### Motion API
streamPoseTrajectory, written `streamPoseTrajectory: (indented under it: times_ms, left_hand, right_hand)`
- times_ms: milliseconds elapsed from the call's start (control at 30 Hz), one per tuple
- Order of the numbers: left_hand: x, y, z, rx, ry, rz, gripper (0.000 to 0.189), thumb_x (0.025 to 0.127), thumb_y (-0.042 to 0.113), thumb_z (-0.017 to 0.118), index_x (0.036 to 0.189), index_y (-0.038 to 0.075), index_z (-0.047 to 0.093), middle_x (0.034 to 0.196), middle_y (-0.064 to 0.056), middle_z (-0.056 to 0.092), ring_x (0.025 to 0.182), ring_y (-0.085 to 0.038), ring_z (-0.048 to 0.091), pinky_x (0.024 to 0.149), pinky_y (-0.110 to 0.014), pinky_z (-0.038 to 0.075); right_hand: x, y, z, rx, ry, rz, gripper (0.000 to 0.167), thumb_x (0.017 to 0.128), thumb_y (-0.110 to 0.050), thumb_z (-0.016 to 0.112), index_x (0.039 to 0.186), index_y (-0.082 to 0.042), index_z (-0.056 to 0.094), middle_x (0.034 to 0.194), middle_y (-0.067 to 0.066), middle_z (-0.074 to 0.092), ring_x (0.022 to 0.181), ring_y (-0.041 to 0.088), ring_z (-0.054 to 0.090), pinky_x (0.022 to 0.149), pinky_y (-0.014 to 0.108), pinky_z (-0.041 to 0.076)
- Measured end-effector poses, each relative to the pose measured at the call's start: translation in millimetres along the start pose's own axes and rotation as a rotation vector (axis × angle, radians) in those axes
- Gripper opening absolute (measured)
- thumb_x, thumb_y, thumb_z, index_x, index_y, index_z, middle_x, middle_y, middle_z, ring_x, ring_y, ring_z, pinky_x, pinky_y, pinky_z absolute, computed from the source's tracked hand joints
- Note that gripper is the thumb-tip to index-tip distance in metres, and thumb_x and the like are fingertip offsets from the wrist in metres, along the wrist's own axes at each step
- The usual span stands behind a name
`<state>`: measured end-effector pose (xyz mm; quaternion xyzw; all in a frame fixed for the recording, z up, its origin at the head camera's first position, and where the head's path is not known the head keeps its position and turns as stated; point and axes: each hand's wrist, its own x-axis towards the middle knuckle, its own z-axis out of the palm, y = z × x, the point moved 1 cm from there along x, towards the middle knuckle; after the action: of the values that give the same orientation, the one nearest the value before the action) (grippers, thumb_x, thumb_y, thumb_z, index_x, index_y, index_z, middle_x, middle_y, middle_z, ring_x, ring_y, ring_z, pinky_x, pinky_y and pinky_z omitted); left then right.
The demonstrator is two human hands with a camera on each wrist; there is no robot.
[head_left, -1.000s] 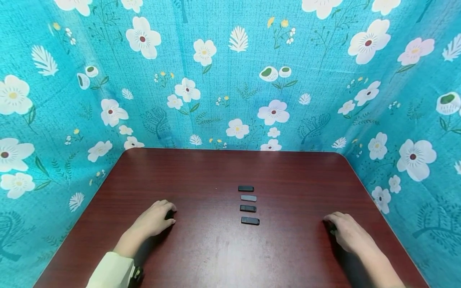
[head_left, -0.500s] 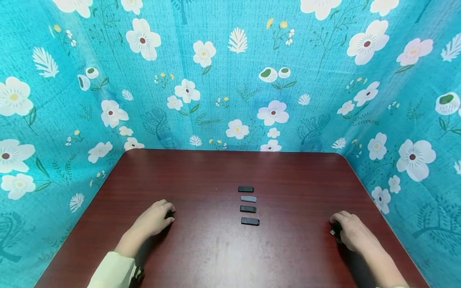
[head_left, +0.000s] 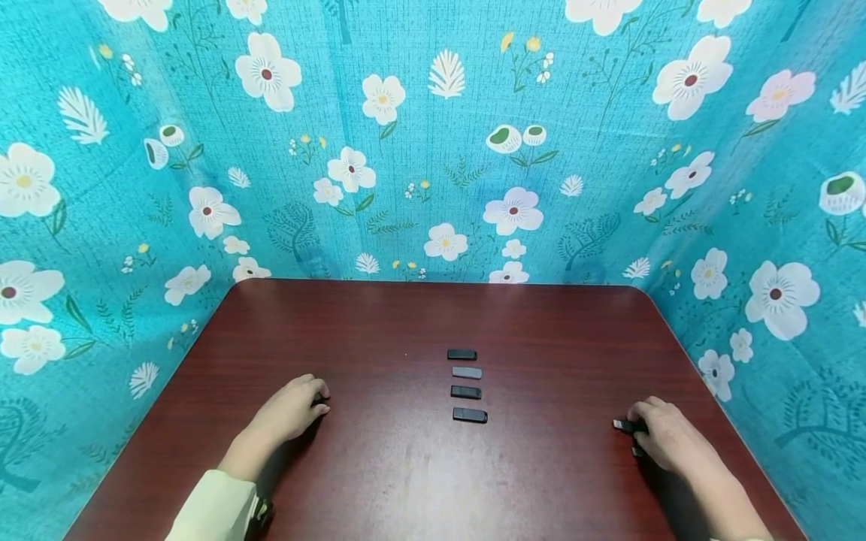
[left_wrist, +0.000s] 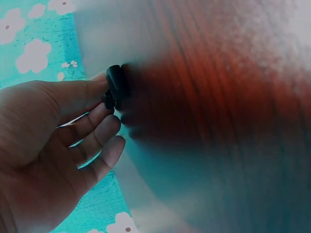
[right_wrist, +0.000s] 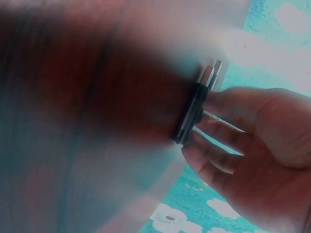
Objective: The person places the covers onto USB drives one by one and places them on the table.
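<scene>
Between thumb and curled fingers of right hand (right_wrist: pixel 267 153), black USB stick (right_wrist: pixel 189 114); left hand (left_wrist: pixel 43 143) pinches black object (left_wrist: pixel 116 82).

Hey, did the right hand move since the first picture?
Yes, a little: the right hand has shifted to the right, farther from the gray stick and closer to the right edge of the table.

Four flash drives (head_left: pixel 466 392) lie crosswise on the table (head_left: pixel 379 323), one behind another and apart, in a row from six to twelve o'clock. From that row, the left hand (head_left: pixel 287 412) is near nine o'clock, a small object (head_left: pixel 321 400) at its three-o'clock fingertips; the right hand (head_left: pixel 666 436) is just past three, a held drive (head_left: pixel 628 426) on its nine-o'clock side. The curtain (head_left: pixel 406 150) stands beyond the table at ten, twelve and two.
</scene>
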<state>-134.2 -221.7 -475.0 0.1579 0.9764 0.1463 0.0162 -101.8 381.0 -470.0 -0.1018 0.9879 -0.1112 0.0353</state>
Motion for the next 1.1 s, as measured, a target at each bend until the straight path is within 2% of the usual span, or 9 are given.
streamPoseTrajectory:
  times_ms: [167,333,533,767,900,1100]
  left_hand:
    - [1.6,0.2,-0.1,-0.009,0.018,-0.016,0.015,0.088,0.012,0.079,0.097,0.010,0.067,0.092,-0.003,0.063,0.088,-0.024,0.066,0.080,-0.043,0.054]
    - [2.6,3.0,-1.6,-0.034,0.049,-0.018,0.017,0.088,0.011,0.078,0.099,0.010,0.065,0.095,-0.006,0.067,0.088,-0.026,0.068,0.076,-0.044,0.054]
    - [2.9,8.9,-0.2,-0.058,0.076,-0.024,0.017,0.088,0.010,0.078,0.099,0.009,0.064,0.096,-0.006,0.066,0.088,-0.024,0.067,0.073,-0.043,0.055]
    - [5.6,19.7,2.6,-0.076,0.089,-0.029,0.015,0.090,0.010,0.076,0.102,0.009,0.067,0.099,-0.006,0.066,0.092,-0.023,0.067,0.076,-0.043,0.055]
    - [7.5,27.1,4.9,-0.102,0.081,-0.026,0.014,0.089,0.010,0.076,0.100,0.009,0.069,0.097,-0.004,0.065,0.089,-0.019,0.065,0.077,-0.041,0.054]
    - [9.7,37.3,8.7,-0.142,0.035,-0.045,0.019,0.088,0.009,0.078,0.104,0.009,0.069,0.099,-0.004,0.066,0.088,-0.016,0.063,0.078,-0.039,0.054]
  right_hand:
    - [-1.2,0.2,-2.0,0.006,-0.018,0.005,0.017,0.080,0.000,0.075,0.093,0.000,0.064,0.088,0.008,0.060,0.081,0.025,0.058,0.070,0.045,0.051]
    - [-0.8,-6.9,-5.3,0.061,-0.016,0.036,0.019,0.081,-0.004,0.075,0.097,-0.004,0.064,0.089,0.005,0.060,0.079,0.021,0.054,0.068,0.042,0.048]
    - [-1.6,-18.4,-5.3,0.079,0.054,-0.006,0.025,0.080,-0.006,0.076,0.105,-0.004,0.071,0.097,0.005,0.067,0.085,0.021,0.060,0.074,0.045,0.052]
    - [0.7,-31.7,-0.4,0.084,0.152,-0.078,0.023,0.078,-0.004,0.075,0.100,-0.008,0.071,0.093,0.001,0.066,0.082,0.017,0.061,0.073,0.043,0.053]
    - [3.5,-42.5,1.8,0.100,0.150,-0.101,0.023,0.077,-0.003,0.075,0.099,-0.009,0.070,0.095,0.001,0.068,0.084,0.018,0.063,0.075,0.043,0.053]
    - [5.4,-57.1,4.5,0.110,0.159,-0.118,0.025,0.077,-0.002,0.074,0.098,-0.013,0.070,0.095,-0.003,0.068,0.085,0.014,0.062,0.075,0.040,0.053]
